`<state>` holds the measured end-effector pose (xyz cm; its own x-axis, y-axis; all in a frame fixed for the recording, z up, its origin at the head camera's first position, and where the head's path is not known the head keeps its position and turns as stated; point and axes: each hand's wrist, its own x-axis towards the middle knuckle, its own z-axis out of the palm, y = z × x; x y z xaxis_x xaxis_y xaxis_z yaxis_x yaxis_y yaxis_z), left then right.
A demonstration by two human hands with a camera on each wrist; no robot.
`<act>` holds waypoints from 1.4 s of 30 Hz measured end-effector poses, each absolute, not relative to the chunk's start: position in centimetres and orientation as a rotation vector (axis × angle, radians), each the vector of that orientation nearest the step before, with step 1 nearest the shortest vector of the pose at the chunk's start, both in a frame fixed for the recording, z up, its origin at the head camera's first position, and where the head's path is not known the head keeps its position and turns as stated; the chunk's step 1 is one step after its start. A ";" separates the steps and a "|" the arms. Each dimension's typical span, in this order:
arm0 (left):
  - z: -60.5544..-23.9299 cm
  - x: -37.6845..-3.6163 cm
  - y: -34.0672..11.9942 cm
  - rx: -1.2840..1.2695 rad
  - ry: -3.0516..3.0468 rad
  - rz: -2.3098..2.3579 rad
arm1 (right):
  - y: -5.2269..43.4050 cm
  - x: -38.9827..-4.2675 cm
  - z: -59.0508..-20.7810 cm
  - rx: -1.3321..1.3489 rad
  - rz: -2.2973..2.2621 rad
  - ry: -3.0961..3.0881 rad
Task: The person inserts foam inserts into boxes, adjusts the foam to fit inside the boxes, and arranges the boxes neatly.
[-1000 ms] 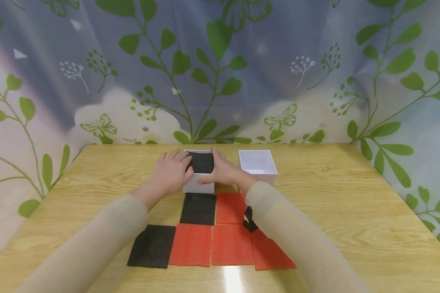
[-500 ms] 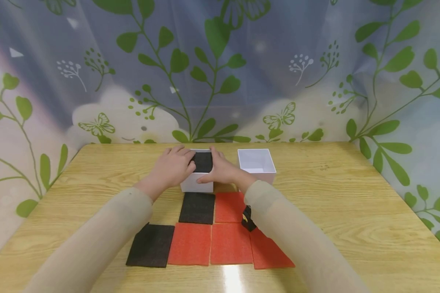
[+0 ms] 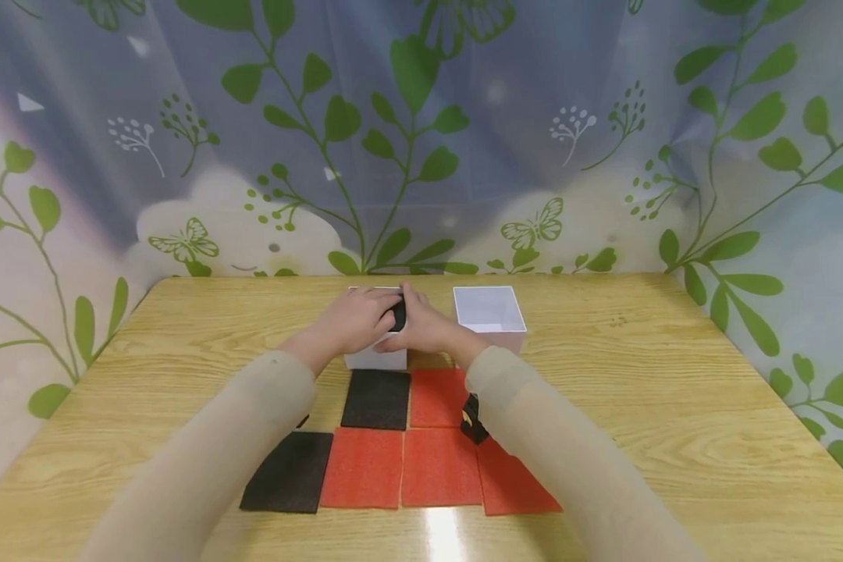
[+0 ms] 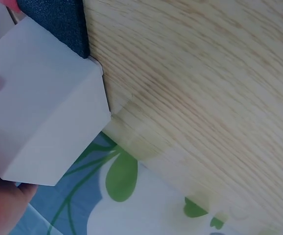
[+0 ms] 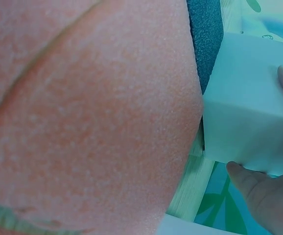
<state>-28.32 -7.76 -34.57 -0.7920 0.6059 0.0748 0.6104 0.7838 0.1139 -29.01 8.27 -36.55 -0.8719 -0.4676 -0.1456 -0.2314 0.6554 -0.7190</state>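
Inside the left white box (image 3: 375,359), a black piece (image 3: 399,314) shows between both hands (image 3: 354,320) (image 3: 428,328).

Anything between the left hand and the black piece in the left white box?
Nothing visible: the left hand is over the white box, hiding most of the black piece. Contact can't be seen.

No text, label, brand, number or sign can be read in any view.
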 end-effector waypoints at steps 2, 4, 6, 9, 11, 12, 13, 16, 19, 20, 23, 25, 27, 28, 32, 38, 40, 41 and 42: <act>-34.5 -28.3 -7.7 -1.014 -2.928 -0.223 | 8.3 -29.0 -36.6 -0.551 -1.046 2.551; -34.5 -28.3 -7.8 -1.029 -2.916 -0.225 | 8.3 -29.0 -36.6 -0.545 -1.048 2.545; -34.5 -28.1 -7.9 -1.047 -2.906 -0.223 | 8.3 -29.1 -36.6 -0.552 -1.064 2.544; -34.6 -27.7 -8.3 -1.082 -2.878 -0.223 | 8.3 -29.1 -36.6 -0.562 -1.085 2.555; -34.7 -27.1 -8.6 -1.118 -2.846 -0.230 | 8.3 -29.1 -36.6 -0.560 -1.082 2.572; -34.8 -26.8 -8.9 -1.134 -2.828 -0.230 | 8.2 -29.1 -36.6 -0.553 -1.069 2.579; -34.9 -26.5 -9.2 -1.148 -2.809 -0.226 | 8.2 -29.1 -36.6 -0.543 -1.054 2.585; -35.0 -25.3 -10.0 -1.188 -2.752 -0.222 | 8.0 -29.0 -36.5 -0.513 -1.023 2.588; -35.1 -24.3 -10.5 -1.194 -2.709 -0.220 | 8.0 -29.0 -36.5 -0.497 -1.027 2.577; -35.1 -24.0 -10.6 -1.193 -2.698 -0.227 | 8.0 -29.0 -36.5 -0.494 -1.031 2.575; -35.2 -23.4 -10.5 -1.187 -2.689 -0.257 | 8.0 -29.0 -36.6 -0.480 -1.036 2.586; -35.2 -23.2 -10.1 -1.197 -2.700 -0.316 | 8.0 -29.0 -36.7 -0.471 -1.028 2.602; -35.1 -22.9 -9.7 -1.206 -2.716 -0.367 | 7.8 -29.1 -36.7 -0.466 -1.019 2.610; -35.1 -22.9 -9.5 -1.204 -2.729 -0.397 | 7.8 -29.1 -36.7 -0.464 -1.020 2.610; -35.1 -22.6 -8.9 -1.159 -2.767 -0.445 | 7.6 -29.1 -36.7 -0.462 -1.024 2.595; -35.3 -22.7 -8.7 -1.128 -2.789 -0.481 | 7.8 -29.0 -36.7 -0.461 -1.028 2.584; -35.3 -22.7 -8.6 -1.133 -2.785 -0.485 | 7.9 -29.0 -36.7 -0.455 -1.029 2.580; -35.3 -22.7 -8.6 -1.138 -2.778 -0.477 | 8.0 -29.0 -36.7 -0.455 -1.029 2.581; -35.3 -22.6 -8.6 -1.142 -2.770 -0.465 | 8.0 -29.0 -36.7 -0.457 -1.027 2.582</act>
<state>-22.63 -8.60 -35.31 -0.7111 0.6695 0.2148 0.7030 0.6702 0.2382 -28.99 7.99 -36.66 -0.8964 -0.4061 -0.1779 -0.1730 0.6899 -0.7029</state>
